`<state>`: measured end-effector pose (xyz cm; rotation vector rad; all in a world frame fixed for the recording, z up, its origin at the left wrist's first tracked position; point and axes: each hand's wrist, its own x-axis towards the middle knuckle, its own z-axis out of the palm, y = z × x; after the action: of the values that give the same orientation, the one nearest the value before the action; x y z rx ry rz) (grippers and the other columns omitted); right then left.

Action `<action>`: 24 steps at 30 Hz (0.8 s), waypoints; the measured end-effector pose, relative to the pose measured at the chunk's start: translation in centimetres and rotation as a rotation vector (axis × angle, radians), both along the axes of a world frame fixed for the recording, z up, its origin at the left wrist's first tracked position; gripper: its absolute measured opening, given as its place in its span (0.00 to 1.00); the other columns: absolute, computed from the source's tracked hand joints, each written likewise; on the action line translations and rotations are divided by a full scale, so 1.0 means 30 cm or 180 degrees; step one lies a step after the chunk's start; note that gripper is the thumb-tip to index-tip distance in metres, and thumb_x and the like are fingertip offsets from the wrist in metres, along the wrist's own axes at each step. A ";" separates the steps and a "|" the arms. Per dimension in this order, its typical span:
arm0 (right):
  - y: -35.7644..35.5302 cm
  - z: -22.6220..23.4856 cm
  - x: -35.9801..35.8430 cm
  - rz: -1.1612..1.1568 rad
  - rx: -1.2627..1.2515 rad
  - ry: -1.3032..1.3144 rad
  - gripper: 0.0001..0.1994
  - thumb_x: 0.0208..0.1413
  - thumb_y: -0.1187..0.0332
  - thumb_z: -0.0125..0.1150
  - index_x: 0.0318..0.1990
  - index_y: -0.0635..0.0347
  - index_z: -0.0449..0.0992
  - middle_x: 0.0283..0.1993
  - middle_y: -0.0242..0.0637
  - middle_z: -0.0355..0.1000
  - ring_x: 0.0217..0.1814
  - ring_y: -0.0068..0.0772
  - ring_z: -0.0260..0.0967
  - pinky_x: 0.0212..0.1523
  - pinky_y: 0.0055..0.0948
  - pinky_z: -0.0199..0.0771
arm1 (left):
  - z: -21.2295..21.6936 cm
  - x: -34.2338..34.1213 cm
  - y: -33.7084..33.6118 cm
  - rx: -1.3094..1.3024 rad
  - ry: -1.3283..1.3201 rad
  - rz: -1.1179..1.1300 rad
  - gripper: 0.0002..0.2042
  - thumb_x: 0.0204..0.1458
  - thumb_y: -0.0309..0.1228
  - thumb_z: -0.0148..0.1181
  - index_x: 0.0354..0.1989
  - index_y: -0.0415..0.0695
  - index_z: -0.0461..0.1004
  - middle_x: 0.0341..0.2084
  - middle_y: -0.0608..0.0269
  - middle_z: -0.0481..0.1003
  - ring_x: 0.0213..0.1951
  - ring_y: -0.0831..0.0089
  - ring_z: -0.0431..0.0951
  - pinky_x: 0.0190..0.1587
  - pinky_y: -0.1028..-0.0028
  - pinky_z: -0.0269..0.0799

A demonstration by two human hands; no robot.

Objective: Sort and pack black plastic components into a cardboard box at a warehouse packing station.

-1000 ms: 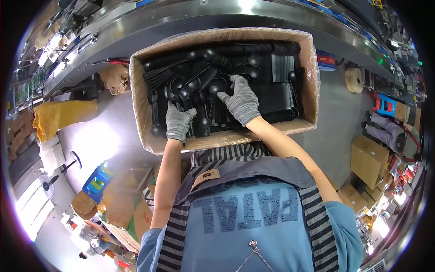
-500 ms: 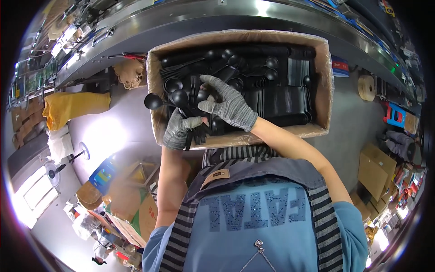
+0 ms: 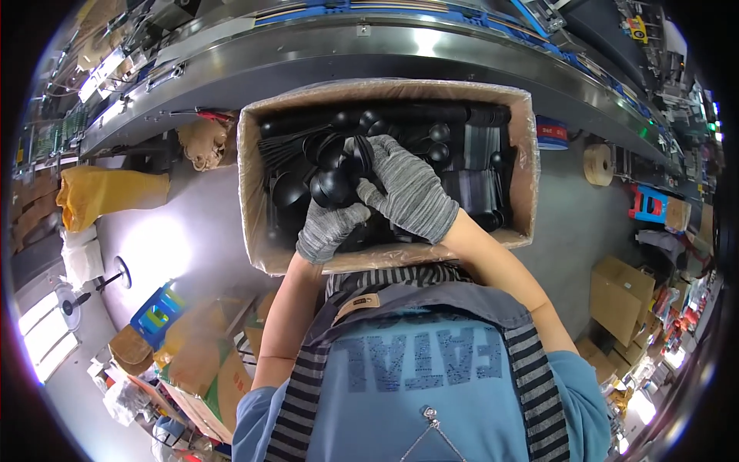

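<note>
A cardboard box (image 3: 246,185) lined with clear plastic stands in front of me, filled with black ladles (image 3: 439,142). In its near left part, my left hand (image 3: 329,229), in a grey knit glove, is closed around black ladles (image 3: 332,187) whose round bowls point up. My right hand (image 3: 412,189), gloved the same way, curls its fingers around a stack of ladle bowls (image 3: 357,158) right beside them. The handles under both hands are mostly hidden. Flat rows of dark handles (image 3: 469,189) lie along the right side of the box.
A metal-edged workbench (image 3: 308,50) runs across the far side, behind the box. To the left lies a yellow sack (image 3: 115,192), with a blue stool (image 3: 158,314) nearer me. An open carton (image 3: 616,296) and a red-and-blue stool (image 3: 649,205) stand to the right.
My hands have come closer together over the ladles, and the right fingers have closed around a stack of bowls. A ladle bowl that stuck out over the left rim is now inside the box.
</note>
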<state>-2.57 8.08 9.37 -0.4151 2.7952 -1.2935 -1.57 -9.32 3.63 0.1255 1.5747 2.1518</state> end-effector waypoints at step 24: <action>0.023 -0.064 -0.017 -0.0451 -0.0504 -0.0740 0.22 0.49 0.64 0.60 0.50 0.67 0.68 0.42 0.54 0.69 0.45 0.55 0.67 0.48 0.41 0.68 | 0.051 -0.025 0.110 0.0365 -0.0727 0.0126 0.32 0.41 0.15 0.58 0.59 0.42 0.59 0.41 0.65 0.71 0.42 0.76 0.72 0.45 0.75 0.72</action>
<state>-3.07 8.78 7.44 -0.0644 2.5794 -1.4902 -2.33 -6.01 5.17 -0.1122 1.3365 2.1988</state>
